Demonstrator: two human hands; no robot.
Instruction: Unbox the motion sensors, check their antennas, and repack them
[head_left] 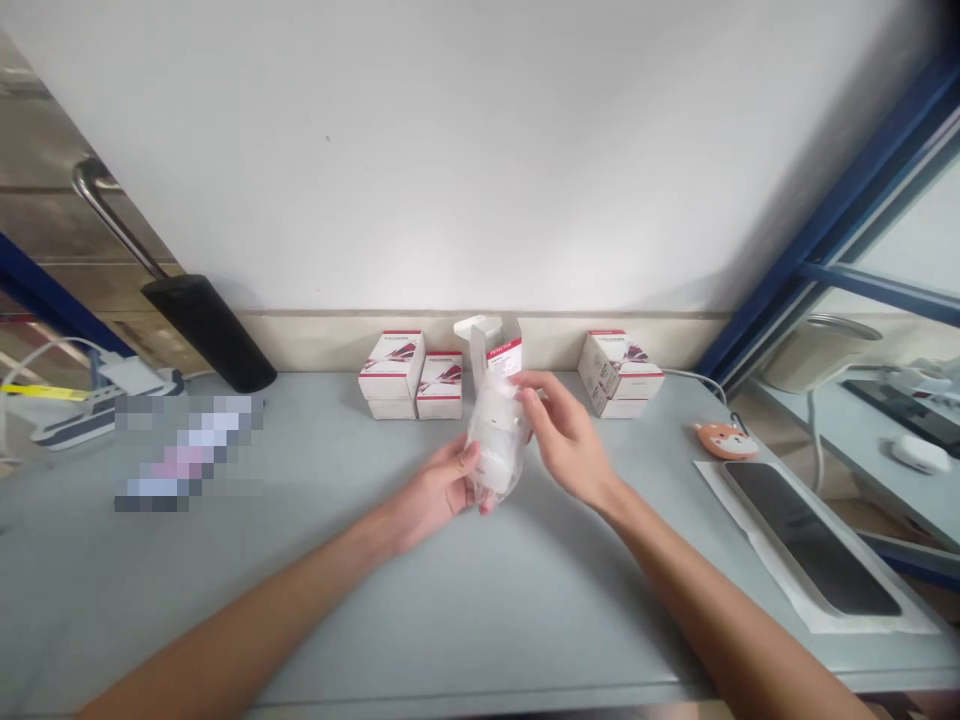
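Observation:
My left hand [442,490] cups the lower end of a clear plastic bag [496,440] with a white item inside, its exact shape blurred by the plastic. My right hand [562,430] pinches the upper part of the same bag with its fingertips. Just behind the bag stands an open white box with a red band [504,352], its lid flap raised. To its left are white boxes with red stripes [391,366], and another white box [619,372] sits to the right.
The boxes stand against a white wall on a grey table [315,610]. An orange fox-shaped object [724,440] and a dark slab on a white sheet [810,540] lie at right. A pixelated patch [187,455] covers something at left, beside a black-handled metal bar [206,332].

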